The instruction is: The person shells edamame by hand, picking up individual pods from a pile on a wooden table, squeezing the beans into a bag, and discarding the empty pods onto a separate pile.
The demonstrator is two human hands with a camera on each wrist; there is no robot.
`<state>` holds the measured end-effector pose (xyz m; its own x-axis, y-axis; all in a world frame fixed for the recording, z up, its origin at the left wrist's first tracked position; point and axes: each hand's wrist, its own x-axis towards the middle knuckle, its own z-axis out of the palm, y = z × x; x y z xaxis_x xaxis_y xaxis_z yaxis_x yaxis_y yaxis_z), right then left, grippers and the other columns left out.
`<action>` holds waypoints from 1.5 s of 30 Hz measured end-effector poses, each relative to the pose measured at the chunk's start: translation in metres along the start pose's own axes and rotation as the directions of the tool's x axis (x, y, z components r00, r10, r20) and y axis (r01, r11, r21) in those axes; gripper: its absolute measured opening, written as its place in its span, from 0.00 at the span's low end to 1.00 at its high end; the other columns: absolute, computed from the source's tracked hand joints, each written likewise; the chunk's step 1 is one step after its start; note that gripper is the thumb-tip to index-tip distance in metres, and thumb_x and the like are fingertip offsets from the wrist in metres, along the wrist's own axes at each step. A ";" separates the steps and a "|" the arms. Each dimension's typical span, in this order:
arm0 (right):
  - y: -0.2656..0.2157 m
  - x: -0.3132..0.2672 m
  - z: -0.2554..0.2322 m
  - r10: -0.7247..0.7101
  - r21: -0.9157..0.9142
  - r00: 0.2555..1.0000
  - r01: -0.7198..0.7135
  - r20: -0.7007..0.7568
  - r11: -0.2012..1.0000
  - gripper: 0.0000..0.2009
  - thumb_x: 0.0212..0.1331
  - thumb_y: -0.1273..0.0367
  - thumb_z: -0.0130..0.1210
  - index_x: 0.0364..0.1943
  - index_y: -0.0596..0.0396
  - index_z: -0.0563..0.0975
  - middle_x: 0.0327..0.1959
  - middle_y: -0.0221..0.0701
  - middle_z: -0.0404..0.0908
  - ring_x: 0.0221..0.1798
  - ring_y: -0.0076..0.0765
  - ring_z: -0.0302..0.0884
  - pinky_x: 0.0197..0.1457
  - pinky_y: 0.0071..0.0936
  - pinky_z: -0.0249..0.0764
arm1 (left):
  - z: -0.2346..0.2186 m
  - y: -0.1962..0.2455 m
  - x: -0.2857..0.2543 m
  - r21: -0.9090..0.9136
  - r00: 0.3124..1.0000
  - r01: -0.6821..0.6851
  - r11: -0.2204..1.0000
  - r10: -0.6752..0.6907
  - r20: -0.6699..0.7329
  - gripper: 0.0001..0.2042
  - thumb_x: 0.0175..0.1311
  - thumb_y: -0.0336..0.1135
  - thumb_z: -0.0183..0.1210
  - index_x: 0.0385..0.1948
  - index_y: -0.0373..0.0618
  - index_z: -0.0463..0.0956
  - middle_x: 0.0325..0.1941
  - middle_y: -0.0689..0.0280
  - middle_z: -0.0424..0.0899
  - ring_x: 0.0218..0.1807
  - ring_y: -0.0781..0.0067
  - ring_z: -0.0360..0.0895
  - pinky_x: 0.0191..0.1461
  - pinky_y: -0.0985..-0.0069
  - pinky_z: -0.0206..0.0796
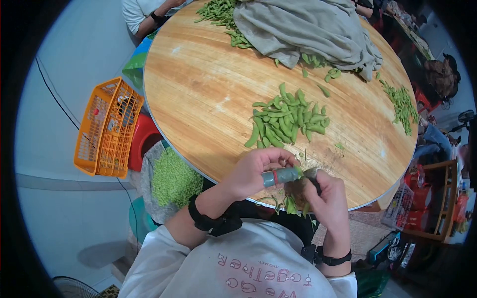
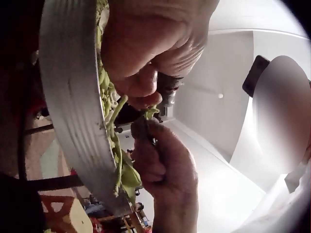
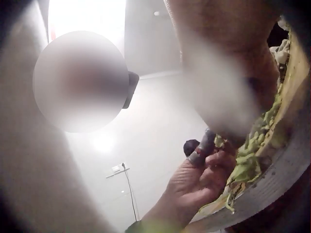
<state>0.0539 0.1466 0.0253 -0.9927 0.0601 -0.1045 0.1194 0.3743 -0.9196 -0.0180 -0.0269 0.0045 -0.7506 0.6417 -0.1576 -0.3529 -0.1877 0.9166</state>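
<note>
Your left hand [image 1: 253, 171] and right hand [image 1: 329, 199] both pinch a pod [image 1: 299, 171], apparently mid-shelling, so the next move calls for steady thumb pressure to empty it.

Glossy wood tabletop [image 1: 198, 99], matt grey cloth [image 1: 303, 30]

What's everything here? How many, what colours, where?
table: 1, light brown, middle
cloth: 1, grey, table's far side
pods: too many to count, green, table; one between hands
beans: too many to count, green, left of table
basket: seemingly 1, orange, left
stool: 1, red, beside basket
fan: 1, dark, bottom left
right background: crowded, too small to count
other person: 1, white sleeve, top left
shirt: 1, white, bottom
wristbands: black, both wrists
left hand: 1, grey wrap, near edge
right hand: 1, dark fingertips, beside it
</note>
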 end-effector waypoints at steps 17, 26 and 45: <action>0.001 0.004 0.001 0.050 0.691 0.849 -0.462 0.527 0.556 0.06 0.56 0.72 0.53 0.27 0.62 0.73 0.17 0.24 0.68 0.15 0.16 0.58 0.17 0.16 0.53 | -0.004 -0.016 0.004 -0.583 0.960 0.190 0.790 -0.024 0.280 0.07 0.53 0.29 0.61 0.31 0.39 0.73 0.29 0.69 0.74 0.31 0.82 0.71 0.35 0.84 0.64; 0.008 0.008 0.008 0.144 0.429 0.983 -0.179 0.113 0.886 0.09 0.57 0.74 0.51 0.20 0.59 0.70 0.12 0.21 0.65 0.15 0.16 0.58 0.17 0.17 0.54 | 0.008 -0.008 0.008 0.024 0.999 -0.053 0.998 0.053 0.008 0.08 0.53 0.24 0.60 0.34 0.40 0.73 0.35 0.71 0.74 0.40 0.85 0.70 0.44 0.84 0.64; 0.002 0.037 -0.015 -0.155 -0.596 0.981 0.054 -0.120 0.801 0.07 0.55 0.69 0.54 0.30 0.61 0.74 0.20 0.42 0.77 0.22 0.43 0.75 0.27 0.35 0.69 | 0.007 -0.008 0.007 0.033 1.000 0.018 0.999 -0.018 -0.012 0.09 0.59 0.24 0.52 0.41 0.41 0.69 0.27 0.69 0.76 0.26 0.82 0.72 0.29 0.85 0.64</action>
<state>0.0172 0.1639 0.0252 -0.9900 0.1121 0.0856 0.0521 0.8545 -0.5168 -0.0165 -0.0157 -0.0015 -0.7511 0.6357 -0.1782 -0.3479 -0.1517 0.9252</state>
